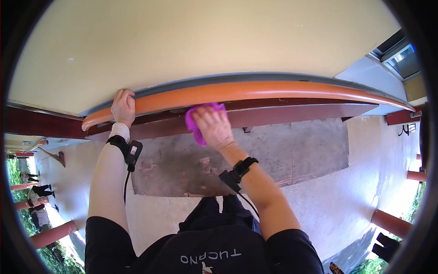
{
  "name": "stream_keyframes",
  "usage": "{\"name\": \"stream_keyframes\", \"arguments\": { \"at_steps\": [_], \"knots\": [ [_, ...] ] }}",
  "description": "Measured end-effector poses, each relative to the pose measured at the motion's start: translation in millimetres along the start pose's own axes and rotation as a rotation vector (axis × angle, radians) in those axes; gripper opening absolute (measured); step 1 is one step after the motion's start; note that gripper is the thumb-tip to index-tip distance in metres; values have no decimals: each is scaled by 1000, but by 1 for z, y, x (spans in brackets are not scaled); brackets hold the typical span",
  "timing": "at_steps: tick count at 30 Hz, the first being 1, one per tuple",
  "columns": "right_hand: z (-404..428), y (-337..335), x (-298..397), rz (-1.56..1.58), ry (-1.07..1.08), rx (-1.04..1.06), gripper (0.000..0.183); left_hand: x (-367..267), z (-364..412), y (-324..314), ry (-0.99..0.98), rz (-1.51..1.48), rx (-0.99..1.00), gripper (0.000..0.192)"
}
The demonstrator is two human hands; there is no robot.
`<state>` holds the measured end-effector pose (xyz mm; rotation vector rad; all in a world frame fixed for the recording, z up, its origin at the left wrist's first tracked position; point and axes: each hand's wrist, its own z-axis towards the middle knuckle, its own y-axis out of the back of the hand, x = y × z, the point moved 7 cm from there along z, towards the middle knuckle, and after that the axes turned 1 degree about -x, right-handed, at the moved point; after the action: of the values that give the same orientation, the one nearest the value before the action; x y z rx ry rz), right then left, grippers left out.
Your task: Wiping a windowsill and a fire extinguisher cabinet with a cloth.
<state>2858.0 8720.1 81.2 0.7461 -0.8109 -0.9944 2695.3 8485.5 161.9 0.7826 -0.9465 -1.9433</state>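
An orange handrail [219, 92] runs along the cream wall in front of me. My left hand [123, 107] is closed over the rail near its left end. Under my right hand [213, 127] is a purple cloth [198, 136], bunched and partly hidden by the fingers. That hand presses the cloth against the dark red ledge [267, 112] just below the rail. The fingers of the right hand are slightly blurred.
A worn board [212, 164] lies on the pale floor [308, 209] below the ledge. A window [402, 58] is at the upper right. Red columns [54, 234] stand at both sides. Several people [39, 202] are in the distance at left, and dark-trousered legs [386, 246] show at lower right.
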Motion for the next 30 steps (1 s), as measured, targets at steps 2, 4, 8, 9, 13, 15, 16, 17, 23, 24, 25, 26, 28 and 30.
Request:
{"name": "stream_keyframes", "arguments": {
  "at_steps": [2,4,8,9,13,15,16,17,23,24,25,26,28,30],
  "knots": [
    [-4,40,-49,-23,-132,-79,53,-3,1,4,-7,-7,2,15],
    [-26,60,-86,-104,-187,-97,52,1,-1,3,-5,-14,-7,13],
    [-88,114,-184,-437,-469,-180,44,-1,0,1,-24,-16,-33,11],
    [-94,129,-198,-492,-546,-234,42,-2,-1,0,-22,-32,-34,11],
    [-90,127,-192,-533,-734,-471,37,-6,1,-4,-38,-36,-55,9],
    [-66,93,-144,-414,-659,-420,40,-2,-1,-1,-55,-35,-65,9],
    [-53,75,-113,-306,-618,-379,43,2,-2,1,-52,-16,-66,8],
    [-46,58,-90,-219,-566,-361,45,0,-2,0,-52,-11,-67,8],
    [-3,27,-11,21,-248,-226,51,6,-2,-6,-69,-33,-55,9],
    [-4,30,-12,42,-176,-173,51,9,-3,-7,-64,-41,-60,9],
    [-10,39,-24,-3,-186,-163,49,9,-4,-7,-58,-46,-62,9],
    [-16,52,-37,-46,-195,-154,48,9,-4,-7,-47,-23,-36,9],
    [-40,85,-84,-169,-393,-222,48,7,-4,-9,-52,-27,-43,9],
    [-69,109,-134,-266,-485,-280,48,7,-2,-10,-44,-15,-30,9]
  ]
}}
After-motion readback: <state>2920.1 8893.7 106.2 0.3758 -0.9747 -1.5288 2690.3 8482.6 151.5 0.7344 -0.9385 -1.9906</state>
